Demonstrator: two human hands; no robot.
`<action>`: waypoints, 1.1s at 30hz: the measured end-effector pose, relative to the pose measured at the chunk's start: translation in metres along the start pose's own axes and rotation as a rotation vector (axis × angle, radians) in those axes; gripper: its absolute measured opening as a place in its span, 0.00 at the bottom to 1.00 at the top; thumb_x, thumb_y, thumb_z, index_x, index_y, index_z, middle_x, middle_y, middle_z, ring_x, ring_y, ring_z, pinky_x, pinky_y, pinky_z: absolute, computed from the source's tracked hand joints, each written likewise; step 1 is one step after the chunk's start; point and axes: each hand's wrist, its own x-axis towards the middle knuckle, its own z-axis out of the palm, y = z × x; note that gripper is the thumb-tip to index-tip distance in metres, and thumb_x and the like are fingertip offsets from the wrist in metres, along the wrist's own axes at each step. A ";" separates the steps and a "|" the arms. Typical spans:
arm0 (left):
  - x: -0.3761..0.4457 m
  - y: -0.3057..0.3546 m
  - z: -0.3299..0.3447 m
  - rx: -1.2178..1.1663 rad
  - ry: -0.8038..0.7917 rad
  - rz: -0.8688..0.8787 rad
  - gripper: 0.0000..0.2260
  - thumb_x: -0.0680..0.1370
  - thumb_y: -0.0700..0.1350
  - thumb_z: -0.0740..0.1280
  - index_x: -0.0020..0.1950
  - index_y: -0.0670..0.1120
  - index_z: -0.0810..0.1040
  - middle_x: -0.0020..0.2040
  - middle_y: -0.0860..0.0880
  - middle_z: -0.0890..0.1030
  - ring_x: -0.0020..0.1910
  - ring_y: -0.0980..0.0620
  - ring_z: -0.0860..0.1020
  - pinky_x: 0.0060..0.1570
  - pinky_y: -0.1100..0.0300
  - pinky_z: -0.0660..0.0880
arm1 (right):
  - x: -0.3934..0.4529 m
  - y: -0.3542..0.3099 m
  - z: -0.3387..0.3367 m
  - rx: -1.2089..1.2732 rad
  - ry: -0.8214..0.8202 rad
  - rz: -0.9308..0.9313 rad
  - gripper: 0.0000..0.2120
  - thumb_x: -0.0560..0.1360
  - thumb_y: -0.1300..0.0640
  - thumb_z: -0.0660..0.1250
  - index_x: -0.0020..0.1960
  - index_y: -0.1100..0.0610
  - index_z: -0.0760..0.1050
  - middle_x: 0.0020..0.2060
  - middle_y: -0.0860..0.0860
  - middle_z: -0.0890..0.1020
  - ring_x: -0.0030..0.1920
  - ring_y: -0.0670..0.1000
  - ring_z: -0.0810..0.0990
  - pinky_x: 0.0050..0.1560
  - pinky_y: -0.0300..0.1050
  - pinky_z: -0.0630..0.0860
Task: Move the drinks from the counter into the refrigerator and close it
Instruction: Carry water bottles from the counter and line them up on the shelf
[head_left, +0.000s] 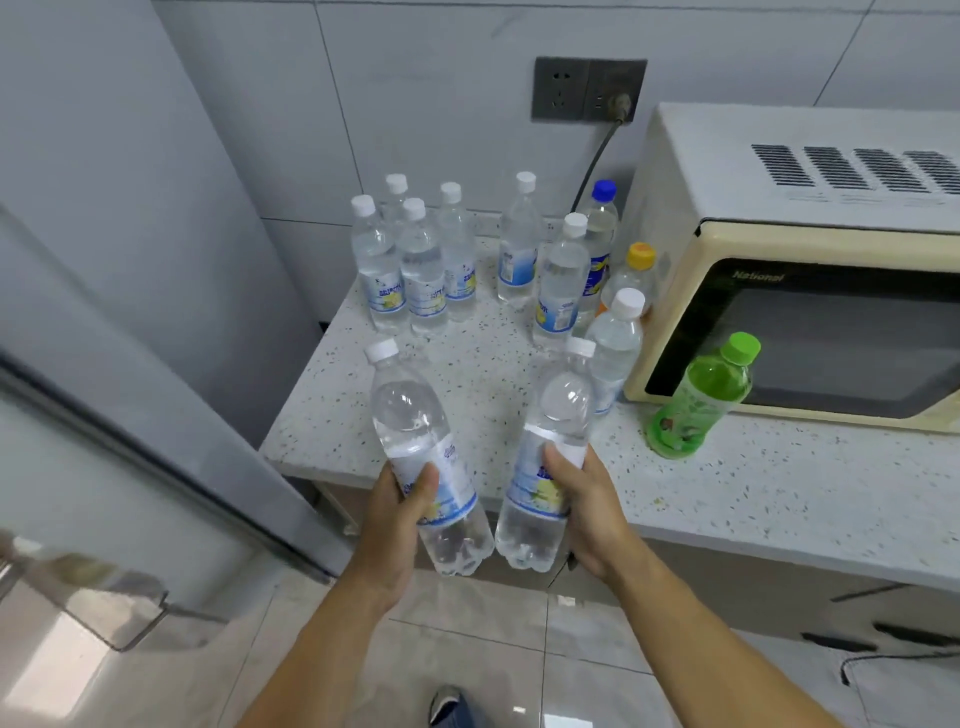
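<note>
Both hands, left (397, 512) and right (589, 512), each gripping a water bottle (426, 447), National microwave (800, 291)

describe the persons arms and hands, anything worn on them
Both forearms are bare up to the bottom edge of the picture, with no sleeves in view. The left hand and right hand wear no gloves. No watch, bracelet or ring shows on either wrist or on the visible fingers.
</note>
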 end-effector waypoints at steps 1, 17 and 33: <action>-0.011 0.000 0.001 -0.054 0.001 -0.047 0.32 0.70 0.59 0.74 0.68 0.43 0.75 0.58 0.40 0.82 0.53 0.42 0.83 0.47 0.47 0.79 | -0.007 0.001 -0.004 0.065 -0.024 0.057 0.25 0.72 0.49 0.73 0.64 0.60 0.75 0.50 0.59 0.85 0.48 0.58 0.84 0.47 0.51 0.81; -0.205 -0.057 -0.012 -0.127 0.422 -0.283 0.23 0.64 0.58 0.74 0.51 0.44 0.84 0.47 0.38 0.85 0.40 0.42 0.85 0.35 0.53 0.81 | -0.099 0.087 -0.010 -0.058 -0.272 0.454 0.30 0.66 0.41 0.71 0.58 0.61 0.79 0.42 0.59 0.85 0.41 0.57 0.85 0.46 0.52 0.80; -0.369 -0.054 -0.170 -0.336 0.917 -0.138 0.26 0.66 0.59 0.69 0.58 0.43 0.80 0.45 0.42 0.86 0.41 0.45 0.85 0.36 0.54 0.80 | -0.211 0.188 0.183 -0.420 -0.641 0.579 0.35 0.61 0.38 0.73 0.61 0.59 0.79 0.50 0.59 0.86 0.48 0.58 0.86 0.42 0.47 0.82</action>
